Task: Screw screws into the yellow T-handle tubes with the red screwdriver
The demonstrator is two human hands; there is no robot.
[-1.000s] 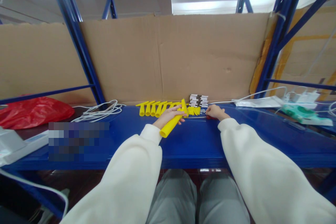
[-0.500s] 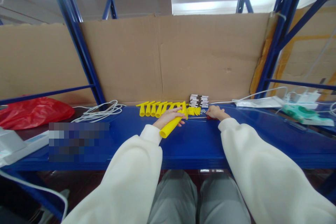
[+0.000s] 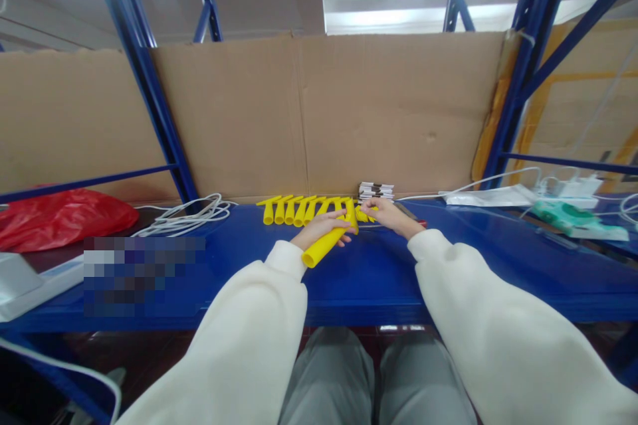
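Note:
A yellow T-shaped plastic piece with a hollow tube end lies slantwise in my left hand, whose fingers are wrapped round it. My right hand is just right of its crosspiece, thumb and fingers pinched together. Whatever it pinches is too small to make out. Beneath and beside that hand are small yellow parts, partly covered. A thin tool with a red end lies under my right wrist, mostly hidden. Several similar yellow T-shaped pieces stand in a row behind my left hand.
A stack of white and dark packets sits against the cardboard at the back. Coiled white cable and a red plastic bag lie left. A green-and-white pack and chargers lie right on the blue table.
My right hand has moved left from beside the small metal bits to the crosspiece of the yellow piece. My left hand keeps its hold, nearly still.

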